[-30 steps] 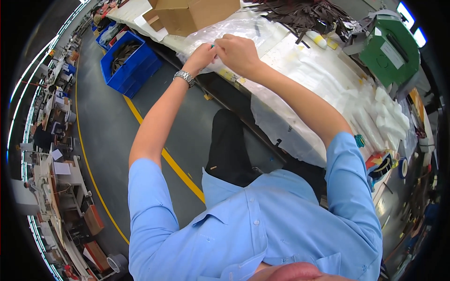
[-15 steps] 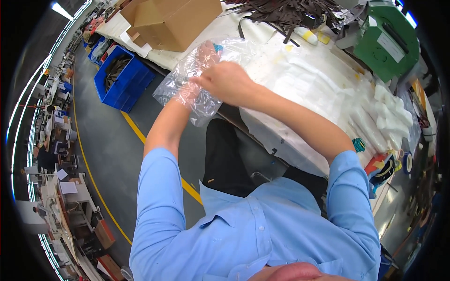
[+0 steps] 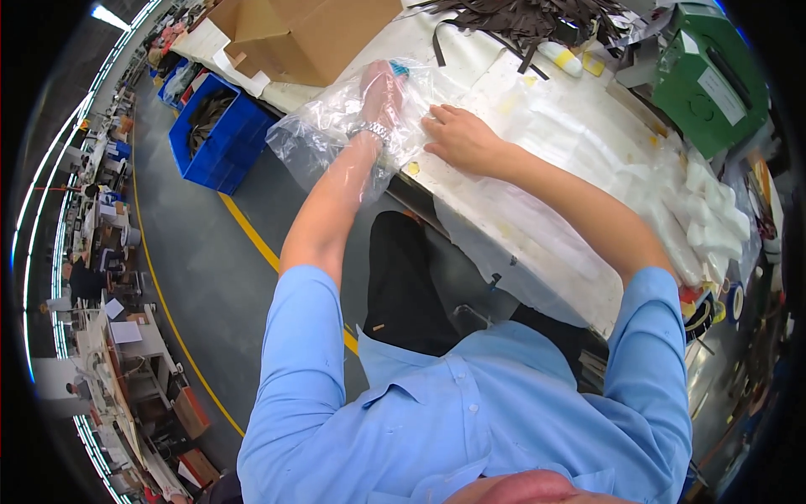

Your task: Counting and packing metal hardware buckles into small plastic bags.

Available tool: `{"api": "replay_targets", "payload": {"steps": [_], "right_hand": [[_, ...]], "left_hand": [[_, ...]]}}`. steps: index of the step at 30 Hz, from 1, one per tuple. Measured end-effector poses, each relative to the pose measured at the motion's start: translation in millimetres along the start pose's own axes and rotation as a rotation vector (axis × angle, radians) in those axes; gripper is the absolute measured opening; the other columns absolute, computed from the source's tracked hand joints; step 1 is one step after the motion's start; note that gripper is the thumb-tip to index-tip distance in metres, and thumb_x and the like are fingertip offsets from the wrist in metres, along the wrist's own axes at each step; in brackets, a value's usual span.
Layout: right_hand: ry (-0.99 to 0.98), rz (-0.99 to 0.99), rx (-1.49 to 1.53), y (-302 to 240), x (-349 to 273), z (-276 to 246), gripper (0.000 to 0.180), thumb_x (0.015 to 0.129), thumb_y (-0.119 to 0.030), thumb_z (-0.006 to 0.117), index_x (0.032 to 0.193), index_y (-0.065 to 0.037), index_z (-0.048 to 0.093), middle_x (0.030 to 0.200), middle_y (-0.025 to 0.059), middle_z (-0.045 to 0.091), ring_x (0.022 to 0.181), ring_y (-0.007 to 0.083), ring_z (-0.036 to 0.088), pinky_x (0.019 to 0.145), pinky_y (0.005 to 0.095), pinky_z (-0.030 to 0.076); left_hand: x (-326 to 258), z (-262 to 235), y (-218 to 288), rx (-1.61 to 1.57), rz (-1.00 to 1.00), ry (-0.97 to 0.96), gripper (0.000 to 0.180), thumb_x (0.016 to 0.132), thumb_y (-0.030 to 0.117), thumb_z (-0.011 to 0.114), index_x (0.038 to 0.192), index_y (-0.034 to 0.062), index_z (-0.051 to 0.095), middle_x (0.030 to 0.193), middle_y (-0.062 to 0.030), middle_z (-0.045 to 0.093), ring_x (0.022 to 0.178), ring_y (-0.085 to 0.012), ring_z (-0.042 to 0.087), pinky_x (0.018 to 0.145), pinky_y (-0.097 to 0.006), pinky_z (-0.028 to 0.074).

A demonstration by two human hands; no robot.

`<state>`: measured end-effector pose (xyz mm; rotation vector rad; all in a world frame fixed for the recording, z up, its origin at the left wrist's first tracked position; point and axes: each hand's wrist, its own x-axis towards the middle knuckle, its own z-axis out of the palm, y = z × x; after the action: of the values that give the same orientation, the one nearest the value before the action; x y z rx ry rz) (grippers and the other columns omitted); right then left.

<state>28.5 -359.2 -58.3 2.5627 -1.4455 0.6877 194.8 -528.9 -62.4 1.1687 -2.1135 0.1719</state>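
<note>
Our left hand (image 3: 382,88) sits inside the crinkled clear plastic bag (image 3: 336,134) at the table edge, grip unclear | our right hand (image 3: 457,134) presses the bag, fingers spread flat | white cloth-covered worktable (image 3: 571,168); brown cardboard box (image 3: 311,34); blue plastic crate (image 3: 214,134) on grey floor (image 3: 210,277), yellow line (image 3: 252,239)

- You see bright, even light; a ceiling lamp (image 3: 109,17) glares at eleven o'clock.
- Edges bend strongly, a black rim surrounds everything, and your clear plastic bag (image 3: 336,126) shines softly.
</note>
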Motion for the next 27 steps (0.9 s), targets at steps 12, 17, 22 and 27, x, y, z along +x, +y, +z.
{"api": "replay_targets", "payload": {"steps": [12, 17, 22, 27], "right_hand": [[-0.223, 0.105, 0.067, 0, 7, -29, 0.037, 0.099, -0.033, 0.069, 0.113, 0.001, 0.072, 0.116, 0.0225, 0.067, 0.114, 0.0399, 0.066, 0.098, 0.0485, 0.054], [-0.427, 0.154, 0.035, 8, 55, -38, 0.027, 0.098, -0.026, 0.070, 0.108, -0.001, 0.074, 0.113, 0.0205, 0.072, 0.102, 0.0398, 0.070, 0.091, 0.0497, 0.056], [-0.059, 0.222, 0.102, 38, 88, -7, 0.022, 0.098, -0.020, 0.066, 0.108, -0.003, 0.076, 0.111, 0.0201, 0.073, 0.103, 0.0416, 0.070, 0.091, 0.0503, 0.055], [0.192, 0.124, 0.115, 79, 86, 43, 0.014, 0.092, -0.006, 0.064, 0.103, -0.001, 0.069, 0.106, 0.0234, 0.069, 0.100, 0.0437, 0.070, 0.086, 0.0527, 0.056]], "left_hand": [[-18, -36, -4, -0.360, 0.105, -0.095, 0.057, 0.093, 0.018, 0.075, 0.145, 0.0015, 0.058, 0.136, -0.0227, 0.067, 0.125, -0.0403, 0.065, 0.109, -0.046, 0.052], [-13, -38, -13, -0.195, 0.136, -0.044, 0.042, 0.096, 0.027, 0.072, 0.130, 0.0033, 0.065, 0.121, -0.0206, 0.071, 0.114, -0.0413, 0.066, 0.100, -0.048, 0.054], [-9, -14, -11, -0.066, 0.066, -0.024, 0.033, 0.100, 0.032, 0.066, 0.114, 0.0025, 0.067, 0.109, -0.0215, 0.069, 0.105, -0.0436, 0.065, 0.094, -0.052, 0.052], [-23, 12, -9, -0.229, 0.157, 0.080, 0.028, 0.100, 0.023, 0.063, 0.110, -0.0022, 0.070, 0.112, -0.0257, 0.069, 0.116, -0.0455, 0.062, 0.102, -0.053, 0.049]]}}
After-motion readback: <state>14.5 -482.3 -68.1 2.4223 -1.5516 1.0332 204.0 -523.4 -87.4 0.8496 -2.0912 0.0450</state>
